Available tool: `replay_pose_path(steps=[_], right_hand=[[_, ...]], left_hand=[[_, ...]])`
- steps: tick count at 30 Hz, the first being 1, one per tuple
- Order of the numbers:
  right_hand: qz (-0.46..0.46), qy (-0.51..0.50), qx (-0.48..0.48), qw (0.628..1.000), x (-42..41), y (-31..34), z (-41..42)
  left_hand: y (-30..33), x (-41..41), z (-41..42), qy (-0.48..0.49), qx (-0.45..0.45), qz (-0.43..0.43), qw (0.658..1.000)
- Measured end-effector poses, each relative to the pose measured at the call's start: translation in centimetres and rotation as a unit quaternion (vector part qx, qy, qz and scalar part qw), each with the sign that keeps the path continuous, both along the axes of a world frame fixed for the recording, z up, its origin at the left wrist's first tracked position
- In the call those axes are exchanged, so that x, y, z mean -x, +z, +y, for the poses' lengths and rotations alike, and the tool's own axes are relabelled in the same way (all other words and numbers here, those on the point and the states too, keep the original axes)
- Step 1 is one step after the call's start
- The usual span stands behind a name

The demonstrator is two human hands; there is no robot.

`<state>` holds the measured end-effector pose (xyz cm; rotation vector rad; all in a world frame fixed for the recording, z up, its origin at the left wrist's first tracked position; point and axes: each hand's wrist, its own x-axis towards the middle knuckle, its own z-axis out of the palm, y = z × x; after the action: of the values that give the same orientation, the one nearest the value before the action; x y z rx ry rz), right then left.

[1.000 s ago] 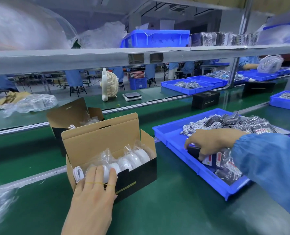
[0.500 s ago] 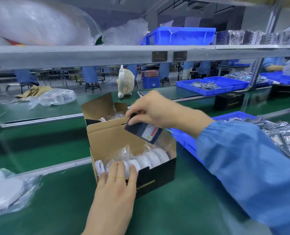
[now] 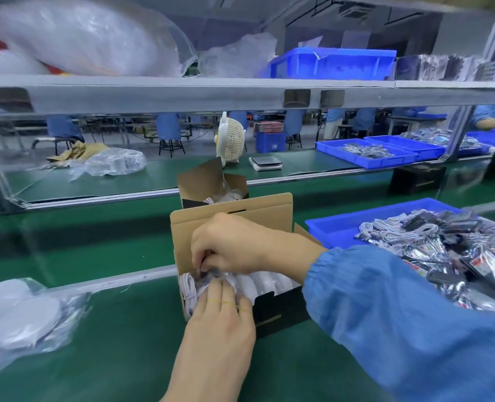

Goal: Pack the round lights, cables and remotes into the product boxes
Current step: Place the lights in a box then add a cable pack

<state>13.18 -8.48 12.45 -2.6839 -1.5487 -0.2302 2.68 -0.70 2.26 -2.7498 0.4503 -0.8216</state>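
The green tabletop carries an open box, a blue tray at 3 o'clock, bagged lights at 9.

The right hand hides whatever its curled fingers hold inside the box.

The left hand is reaching up from the bottom centre of the frame, forearm bare, back of the hand facing the camera, its fingers extended and lying close together, tips pressing forward at mid-frame. The right hand is coming in from the right, just above the left, wrist bent downward and its fingers curled under, pinching something small and dark that is mostly hidden. Its arm is filling the lower right in a blue sleeve gathered at the wrist.
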Motion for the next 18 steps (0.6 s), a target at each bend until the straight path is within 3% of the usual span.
replay_pose_path(steps=[2,3,6,9,10,11,12,14,15,18], right_hand=[[-0.038,-0.024,0.006,0.999,0.5,-1.1,0.5],[-0.014,-0.021,-0.011,1.000,1.0,-1.8,0.6],[0.127,0.014,-0.234,0.964,2.4,-1.9,-2.4],[0.041,-0.064,-0.374,0.924,2.6,-0.7,-10.4],[0.024,-0.144,-0.337,0.930,2.3,-0.3,-13.9],[0.029,-0.250,-0.233,0.939,2.0,-0.2,-17.5],[0.057,-0.364,-0.098,0.924,1.8,-0.5,-20.7],[0.123,-0.506,0.094,0.848,2.2,-2.1,-25.2],[0.138,-0.524,0.124,0.831,2.4,-3.1,-26.4],[0.149,-0.517,0.109,0.836,2.7,-4.5,-27.3]], left_hand=[[0.3,0.0,-0.1,0.007,-0.004,0.001,1.000],[0.4,0.3,0.1,0.015,-0.010,0.014,1.000],[1.1,0.5,0.8,0.009,-0.003,0.081,0.997],[3.1,-0.7,1.7,-0.003,0.050,0.055,0.997],[3.7,-1.3,1.8,-0.032,0.065,0.040,0.997],[4.5,-2.1,1.7,-0.049,0.078,0.063,0.994],[5.3,-3.0,1.6,-0.060,0.072,0.099,0.991],[5.8,-4.9,2.0,-0.087,0.053,0.162,0.981],[5.8,-5.5,2.0,-0.090,0.034,0.181,0.979],[4.6,-6.3,2.4,-0.068,-0.021,0.169,0.983]])
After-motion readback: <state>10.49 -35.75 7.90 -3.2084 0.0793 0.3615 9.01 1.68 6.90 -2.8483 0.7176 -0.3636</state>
